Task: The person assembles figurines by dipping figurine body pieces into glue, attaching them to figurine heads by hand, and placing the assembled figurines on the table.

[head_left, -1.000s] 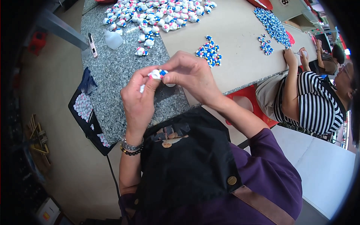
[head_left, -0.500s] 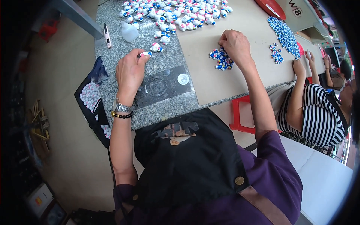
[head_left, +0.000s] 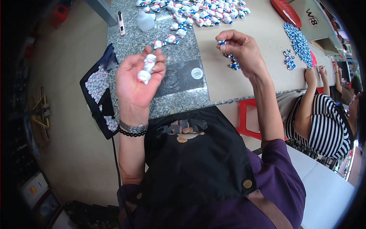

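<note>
Head view: left hand is palm up over the near part of the granite slab, fingers half curled and loosely cupped around at least two white-and-pink figurine pieces, one on the palm, one up by the fingers. Right hand is over the beige tabletop, thumb and fingertips closed in a pinch on a small blue-and-yellow figurine body. Other fingers curled. Hands well apart; the granite/beige seam runs between them.

Just under the right hand: a small pile of blue bodies, partly hidden by it. Beige surface lies between that pile and the front edge. To its right, well apart, a loose blue cluster, then a large blue heap near a red tray.

Right of the left hand, dark flat plate sits on the granite, its right end near the seam; white round disc on that end. Just beyond the left fingers, a few blue-bodied white figurines trail up to the big figurine pile at the far side, spanning the seam.

Granite's left side: translucent bottle and pink-and-white slim tool, the tool close to the edge. Black tray of white pieces adjoins that edge lower down.

Front edge: black apron right up against it; red stool below, right of the apron. Striped-shirt co-worker sits further right, well apart from the right hand.
</note>
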{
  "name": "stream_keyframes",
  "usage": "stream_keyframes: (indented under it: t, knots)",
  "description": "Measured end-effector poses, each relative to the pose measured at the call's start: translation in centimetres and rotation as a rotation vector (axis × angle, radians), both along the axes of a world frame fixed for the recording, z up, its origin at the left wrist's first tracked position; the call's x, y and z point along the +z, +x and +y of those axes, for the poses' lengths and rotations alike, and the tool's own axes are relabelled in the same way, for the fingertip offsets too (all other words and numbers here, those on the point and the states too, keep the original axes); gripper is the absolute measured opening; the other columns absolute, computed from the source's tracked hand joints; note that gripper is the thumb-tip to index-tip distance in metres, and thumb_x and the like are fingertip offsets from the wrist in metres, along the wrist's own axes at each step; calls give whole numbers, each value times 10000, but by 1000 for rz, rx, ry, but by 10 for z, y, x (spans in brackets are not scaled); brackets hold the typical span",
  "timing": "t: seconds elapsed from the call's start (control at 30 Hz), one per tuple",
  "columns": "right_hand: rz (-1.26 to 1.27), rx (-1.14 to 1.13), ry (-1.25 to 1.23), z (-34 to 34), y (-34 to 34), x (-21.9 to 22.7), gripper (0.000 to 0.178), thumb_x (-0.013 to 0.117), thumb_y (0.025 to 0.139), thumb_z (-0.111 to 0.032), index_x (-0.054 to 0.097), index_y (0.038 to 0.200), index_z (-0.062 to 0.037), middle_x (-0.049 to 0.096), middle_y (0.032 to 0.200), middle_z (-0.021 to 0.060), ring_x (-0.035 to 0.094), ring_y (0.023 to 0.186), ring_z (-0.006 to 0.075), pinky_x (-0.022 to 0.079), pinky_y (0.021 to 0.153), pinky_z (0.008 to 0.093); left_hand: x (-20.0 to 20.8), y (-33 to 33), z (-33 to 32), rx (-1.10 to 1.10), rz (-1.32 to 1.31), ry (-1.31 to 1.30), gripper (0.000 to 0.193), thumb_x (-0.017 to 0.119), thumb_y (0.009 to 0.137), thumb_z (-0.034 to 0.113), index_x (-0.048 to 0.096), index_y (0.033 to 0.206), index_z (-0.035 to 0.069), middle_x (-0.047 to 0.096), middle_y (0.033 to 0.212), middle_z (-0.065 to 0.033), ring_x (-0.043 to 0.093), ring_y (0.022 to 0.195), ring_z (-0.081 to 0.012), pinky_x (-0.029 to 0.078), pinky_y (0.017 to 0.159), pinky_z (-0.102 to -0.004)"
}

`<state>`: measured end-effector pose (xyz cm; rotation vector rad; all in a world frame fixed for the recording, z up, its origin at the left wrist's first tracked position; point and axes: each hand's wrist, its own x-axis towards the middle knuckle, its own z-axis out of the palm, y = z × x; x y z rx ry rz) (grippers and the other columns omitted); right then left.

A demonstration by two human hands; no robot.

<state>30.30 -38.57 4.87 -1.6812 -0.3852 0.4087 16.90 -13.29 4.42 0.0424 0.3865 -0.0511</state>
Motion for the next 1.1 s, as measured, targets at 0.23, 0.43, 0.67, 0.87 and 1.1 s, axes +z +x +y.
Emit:
stream_keyframes:
  t: [0.23, 0.43, 0.67, 0.87, 1.1]
  knots:
    - [133, 70, 109, 21, -48, 4, 223, 654, 834, 16, 678, 1056, 0, 679, 894, 41, 653, 820, 105, 528, 795, 242, -8, -15, -21, -105, -114, 73, 276, 463, 929, 28, 481, 1192, -51, 511, 1142, -226, 501, 848, -193, 384, 518, -215]
    - [-36, 56, 57, 19, -64, 8, 156, 608, 916, -75, 665, 1031, 13, 632, 809, 42, 603, 708, 99, 508, 700, 237, -16, -27, -29, -159, -197, 107, 274, 434, 1009, 154, 492, 1214, -17, 569, 1127, -194, 489, 751, -161, 362, 487, -211]
    - [120, 45, 129, 13, -64, -3, 153, 602, 924, -80, 656, 1042, 2, 642, 791, 46, 606, 693, 92, 506, 677, 233, -23, -38, -37, -151, -218, 129, 314, 412, 1030, 239, 475, 1273, 51, 600, 1055, -138, 476, 704, -132, 336, 470, -202]
    - [54, 80, 77, 12, -64, -8, 102, 628, 878, -14, 668, 969, 8, 653, 832, 37, 617, 744, 111, 501, 666, 245, -14, -48, -42, -140, -115, 331, 354, 404, 1034, 268, 463, 1298, 38, 593, 985, -99, 481, 655, -114, 334, 450, -202]
    - [-844, 248, -361, 20, -65, -10, 170, 707, 741, 41, 639, 887, -11, 614, 824, 89, 626, 753, 248, 509, 649, 334, 2, -58, -39, -186, 51, 551, 399, 464, 1009, 209, 440, 1340, -12, 584, 942, -87, 485, 616, -85, 298, 407, -188]
